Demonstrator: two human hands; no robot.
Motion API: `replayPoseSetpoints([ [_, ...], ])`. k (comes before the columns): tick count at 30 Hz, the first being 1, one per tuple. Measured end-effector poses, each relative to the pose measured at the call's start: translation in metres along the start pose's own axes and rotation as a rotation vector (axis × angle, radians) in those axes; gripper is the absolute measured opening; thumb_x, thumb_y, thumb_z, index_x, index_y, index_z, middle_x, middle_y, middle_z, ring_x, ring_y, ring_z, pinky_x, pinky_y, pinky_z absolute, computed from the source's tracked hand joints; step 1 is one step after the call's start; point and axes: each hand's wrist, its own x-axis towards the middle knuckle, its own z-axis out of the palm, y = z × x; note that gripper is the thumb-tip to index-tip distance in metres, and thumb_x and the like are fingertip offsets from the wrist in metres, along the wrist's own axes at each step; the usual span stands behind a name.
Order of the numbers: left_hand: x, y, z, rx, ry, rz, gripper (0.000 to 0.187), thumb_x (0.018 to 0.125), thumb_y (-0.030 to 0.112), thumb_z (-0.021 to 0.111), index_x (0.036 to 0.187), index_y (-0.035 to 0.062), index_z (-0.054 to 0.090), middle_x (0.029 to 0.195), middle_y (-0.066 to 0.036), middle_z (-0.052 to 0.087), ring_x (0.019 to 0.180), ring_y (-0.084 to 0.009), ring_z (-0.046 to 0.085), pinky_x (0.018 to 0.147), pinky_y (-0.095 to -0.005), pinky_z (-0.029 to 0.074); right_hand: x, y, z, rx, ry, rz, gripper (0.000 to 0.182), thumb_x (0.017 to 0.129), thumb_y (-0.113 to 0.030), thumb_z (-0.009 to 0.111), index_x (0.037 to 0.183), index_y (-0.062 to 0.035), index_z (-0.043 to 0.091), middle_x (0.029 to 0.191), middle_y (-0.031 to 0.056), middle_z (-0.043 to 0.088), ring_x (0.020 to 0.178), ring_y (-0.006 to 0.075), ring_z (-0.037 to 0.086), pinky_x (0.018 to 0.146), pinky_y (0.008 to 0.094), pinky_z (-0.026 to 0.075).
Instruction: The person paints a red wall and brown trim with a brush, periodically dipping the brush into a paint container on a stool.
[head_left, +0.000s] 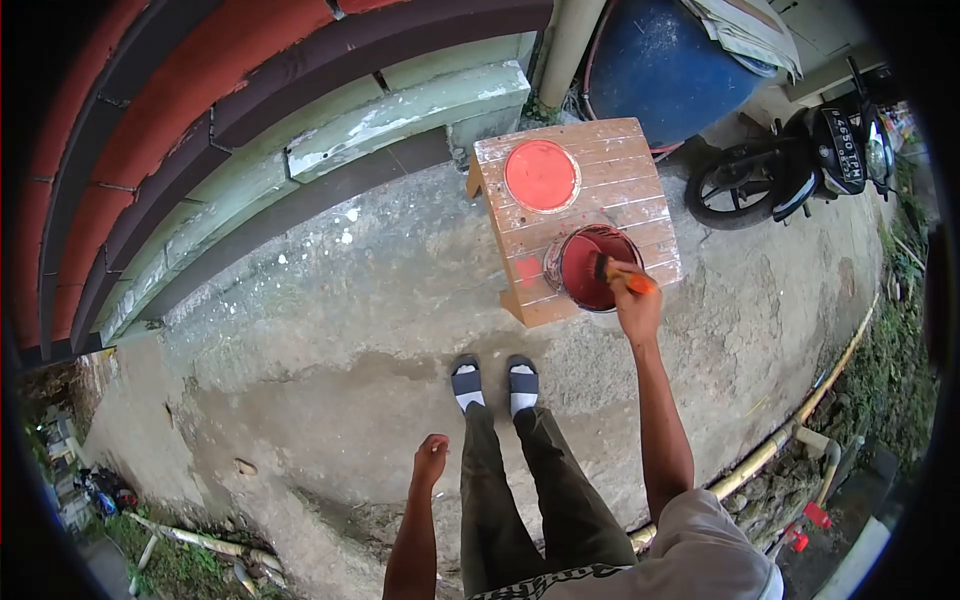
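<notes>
My right hand (636, 297) grips the orange handle of a paintbrush (617, 274), its dark ferrule and bristles inside an open bucket of red paint (580, 262). The bucket stands near the front edge of a small wooden table (607, 185) with worn, paint-spotted slats. Behind the bucket, a round lid coated in red paint (541, 175) lies flat on the same table. My left hand (431, 458) hangs beside my left leg, away from the table, with its fingers curled; nothing shows in it.
At the left runs a pale green and red stepped wall (400, 110). A blue barrel (660, 70) stands behind the table, and a black motorcycle (800, 165) is parked to the right. A bamboo pole (840, 365) edges the concrete at the right.
</notes>
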Motion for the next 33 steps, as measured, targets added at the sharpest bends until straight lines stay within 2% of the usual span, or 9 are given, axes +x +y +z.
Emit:
replayPoseSetpoints([
  [3,-0.007,0.006,0.006,0.009,-0.027,-0.042,0.016,0.101,0.014,0.061,0.11,0.0035,0.069,0.101,-0.011,0.075,0.087,-0.0209,0.075,0.078,-0.0331,0.059,0.01,0.006,0.018,-0.18,-0.107,0.005,0.02,0.09,-0.004,0.07,0.109,-0.0011,0.076,0.1,0.016,0.079,0.094,0.0245,0.078,0.085,0.035,0.059],
  [4,-0.008,0.006,0.007,0.013,-0.029,-0.082,0.018,0.1,0.017,0.062,0.111,0.0054,0.069,0.103,-0.012,0.076,0.091,-0.0246,0.076,0.08,-0.0361,0.059,0.014,0.01,0.024,-0.182,-0.106,0.019,0.02,0.089,-0.005,0.071,0.108,-0.0028,0.077,0.1,0.0177,0.079,0.095,0.03,0.078,0.085,0.0355,0.059],
  [8,-0.022,0.019,0.006,0.395,-0.021,0.01,0.023,0.097,0.026,0.065,0.113,0.0112,0.07,0.108,-0.013,0.078,0.098,-0.0331,0.075,0.087,-0.0419,0.057,0.026,0.026,0.034,-0.215,-0.093,0.042,0.021,0.088,-0.007,0.072,0.109,-0.004,0.077,0.099,0.0185,0.079,0.094,0.0317,0.078,0.085,0.0375,0.059],
  [16,-0.033,0.014,0.003,0.439,-0.005,-0.019,0.023,0.097,0.026,0.065,0.113,0.0117,0.07,0.108,-0.013,0.078,0.1,-0.0352,0.075,0.088,-0.0435,0.058,0.032,0.038,0.042,-0.359,-0.074,0.064,0.021,0.086,-0.019,0.077,0.105,-0.01,0.079,0.098,0.024,0.076,0.097,0.0426,0.074,0.087,0.0466,0.058],
  [22,-0.03,0.011,0.002,0.377,0.009,-0.046,0.022,0.097,0.026,0.064,0.113,0.0116,0.069,0.108,-0.014,0.078,0.1,-0.0353,0.074,0.087,-0.0435,0.057,0.031,0.041,0.049,-0.508,-0.076,0.088,0.023,0.087,-0.024,0.077,0.105,-0.0111,0.079,0.094,0.0245,0.076,0.093,0.0451,0.073,0.084,0.0509,0.058],
  [28,-0.032,0.019,0.004,0.368,0.027,-0.006,0.022,0.097,0.026,0.064,0.112,0.0111,0.069,0.108,-0.014,0.078,0.099,-0.035,0.075,0.086,-0.043,0.058,0.025,0.024,0.049,-0.482,-0.05,0.042,0.023,0.087,-0.025,0.078,0.102,-0.0075,0.079,0.093,0.0231,0.076,0.091,0.0423,0.075,0.082,0.0477,0.059],
  [31,-0.032,0.02,0.004,0.363,0.031,0.0,0.021,0.097,0.025,0.064,0.112,0.0113,0.07,0.107,-0.014,0.078,0.097,-0.0342,0.075,0.085,-0.0425,0.058,0.028,0.025,0.049,-0.192,0.024,0.026,0.022,0.089,-0.022,0.076,0.102,-0.0037,0.079,0.089,0.0188,0.078,0.087,0.0334,0.078,0.079,0.0418,0.059],
  [32,-0.033,0.019,0.004,0.363,0.034,-0.003,0.021,0.097,0.025,0.064,0.112,0.0114,0.07,0.107,-0.014,0.078,0.097,-0.0339,0.076,0.085,-0.0424,0.058,0.026,0.023,0.043,-0.142,0.017,0.139,0.019,0.092,-0.018,0.073,0.101,-0.0021,0.079,0.085,0.0119,0.078,0.083,0.0222,0.077,0.072,0.0345,0.059],
  [33,-0.036,0.018,0.004,0.363,0.025,-0.016,0.022,0.097,0.025,0.064,0.112,0.0113,0.07,0.107,-0.014,0.078,0.096,-0.0337,0.076,0.085,-0.0423,0.058,0.023,0.016,0.037,-0.058,0.032,0.184,0.019,0.093,-0.018,0.073,0.102,-0.0025,0.079,0.087,0.0108,0.077,0.083,0.0205,0.077,0.071,0.0329,0.059],
])
